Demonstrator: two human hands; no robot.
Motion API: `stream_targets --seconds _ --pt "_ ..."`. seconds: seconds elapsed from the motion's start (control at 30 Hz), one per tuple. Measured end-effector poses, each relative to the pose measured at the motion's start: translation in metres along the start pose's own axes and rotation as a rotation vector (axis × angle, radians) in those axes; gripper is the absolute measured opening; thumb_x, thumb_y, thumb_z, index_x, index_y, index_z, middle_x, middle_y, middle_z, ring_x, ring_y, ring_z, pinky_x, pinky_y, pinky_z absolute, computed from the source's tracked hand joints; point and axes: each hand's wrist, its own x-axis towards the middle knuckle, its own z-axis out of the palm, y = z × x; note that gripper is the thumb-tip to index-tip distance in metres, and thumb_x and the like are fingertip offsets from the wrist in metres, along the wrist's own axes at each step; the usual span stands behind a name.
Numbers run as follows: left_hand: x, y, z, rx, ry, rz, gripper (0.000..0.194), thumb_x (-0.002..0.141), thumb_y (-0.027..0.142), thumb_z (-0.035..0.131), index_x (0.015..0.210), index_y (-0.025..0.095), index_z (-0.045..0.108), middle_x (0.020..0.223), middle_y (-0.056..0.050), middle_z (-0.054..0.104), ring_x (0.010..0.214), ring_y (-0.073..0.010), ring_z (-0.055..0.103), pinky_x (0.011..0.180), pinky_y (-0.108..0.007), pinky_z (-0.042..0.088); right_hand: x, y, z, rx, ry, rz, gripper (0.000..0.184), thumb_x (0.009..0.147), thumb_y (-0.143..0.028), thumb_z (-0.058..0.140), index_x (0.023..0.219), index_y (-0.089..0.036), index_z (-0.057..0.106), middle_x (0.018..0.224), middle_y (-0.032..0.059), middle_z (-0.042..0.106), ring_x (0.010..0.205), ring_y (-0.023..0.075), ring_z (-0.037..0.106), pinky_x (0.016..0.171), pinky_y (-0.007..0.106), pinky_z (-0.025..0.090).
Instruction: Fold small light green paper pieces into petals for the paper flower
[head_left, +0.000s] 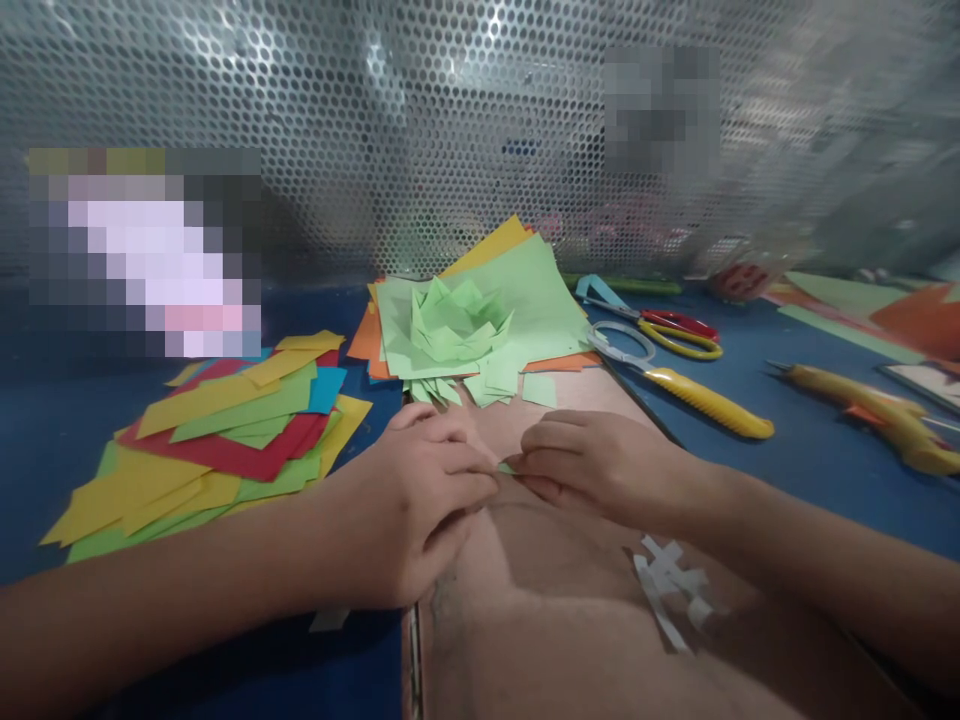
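Observation:
My left hand [439,490] rests over a light brown board [540,640] with its fingers curled. Facing it, my right hand [592,460] has its fingers pressed together. Between the fingertips of both hands shows a small piece of light green paper [506,467], mostly hidden by the fingers. Just beyond, several small green paper pieces [491,383] lie at the board's far end. Behind them a folded green paper flower [457,325] with pointed petals sits on a light green sheet [546,290]. White paper strips [667,580] lie below my right wrist.
Cut yellow, red, green and blue papers [240,420] are piled left. Right of the board lie scissors [675,335] and a yellow-handled tool [709,400]. A yellow tool with a pointed tip [862,400] lies farther right. A perforated metal wall [480,140] stands behind the blue surface [739,480].

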Motion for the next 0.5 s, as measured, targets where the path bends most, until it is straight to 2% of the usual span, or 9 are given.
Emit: stream_targets --seconds 0.17,0.23,0.33,0.43,0.5 --pt "0.006 -0.011 0.012 -0.05 0.069 -0.052 0.017 0.087 0.017 0.05 0.093 0.021 0.065 0.096 -0.001 0.068 0.09 -0.018 0.054 0.082 -0.035 0.034 0.003 -0.003 0.007 0.051 0.067 0.127 0.026 0.089 -0.016 0.041 0.08 -0.016 0.066 0.079 0.0065 0.063 0.072 0.0162 0.057 0.065 0.028 0.045" --pt "0.008 -0.015 0.014 -0.111 0.144 -0.132 0.013 0.081 0.016 0.057 0.092 0.021 0.063 0.085 0.001 0.069 0.086 -0.0175 0.055 0.081 -0.033 0.037 0.007 -0.006 0.009 0.051 0.104 0.178 0.024 0.088 -0.016 0.042 0.078 -0.016 0.064 0.078 0.0059 0.064 0.07 0.0159 0.057 0.064 0.028 0.044" --pt "0.008 -0.018 0.015 -0.286 0.184 -0.294 0.014 0.075 0.013 0.06 0.087 0.02 0.063 0.077 0.001 0.064 0.078 -0.015 0.057 0.072 -0.027 0.044 0.014 -0.012 0.009 0.049 0.145 0.228 0.021 0.087 -0.016 0.044 0.076 -0.016 0.062 0.076 0.0057 0.064 0.069 0.0157 0.057 0.062 0.027 0.044" --pt "0.008 -0.016 0.015 -0.448 0.191 -0.409 0.01 0.071 0.012 0.06 0.079 0.018 0.06 0.078 0.001 0.06 0.071 -0.0124 0.057 0.063 -0.022 0.045 0.018 -0.018 0.008 0.098 0.217 0.236 0.019 0.084 -0.013 0.043 0.075 -0.017 0.059 0.073 0.0049 0.063 0.067 0.0153 0.055 0.062 0.027 0.043" --pt "0.008 -0.014 0.016 -0.562 0.18 -0.439 0.01 0.07 0.01 0.058 0.077 0.017 0.056 0.074 0.002 0.058 0.065 -0.0099 0.054 0.06 -0.02 0.043 0.019 -0.02 0.007 0.221 0.281 0.282 0.016 0.082 -0.011 0.046 0.076 -0.018 0.059 0.073 0.0035 0.063 0.067 0.0143 0.055 0.063 0.026 0.044"
